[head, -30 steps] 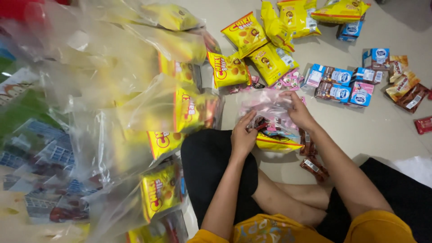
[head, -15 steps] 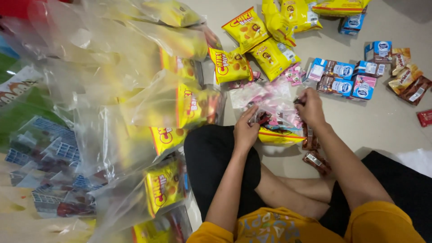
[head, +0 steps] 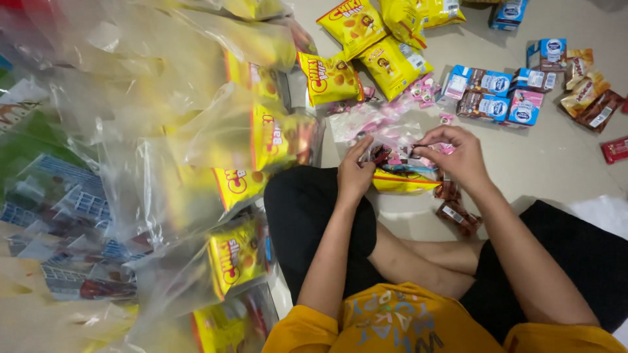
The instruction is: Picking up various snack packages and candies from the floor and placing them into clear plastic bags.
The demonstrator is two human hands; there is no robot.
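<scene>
On the floor in front of your crossed legs, both of your hands work at a clear plastic bag that lies just past your knees.

Left hand: fingers curled, thumb and forefinger pinched on the near edge of the bag's opening. Closed to a pinch, not a full fist.

Right hand: fingers bent inward, tips pinching the bag's edge on the opposite side, with something small and dark at the fingertips. Cannot tell whether it is a sweet or only a fold of the plastic.

Bag contents: small pink sweets and a few dark-wrapped pieces, seen through the plastic. A yellow snack packet lies under the bag, touching it, between your two hands.

Beside your right wrist: brown chocolate bars on the floor, near your right leg.

Beyond the bag: loose yellow snack packets, several overlapping. To their right, a row of small drink cartons in blue, pink and brown, and further right some brown sachets. One red wrapper lies well apart at the right edge.

To your left: a heap of filled clear bags, each showing a yellow packet inside, piled up to your left knee.
</scene>
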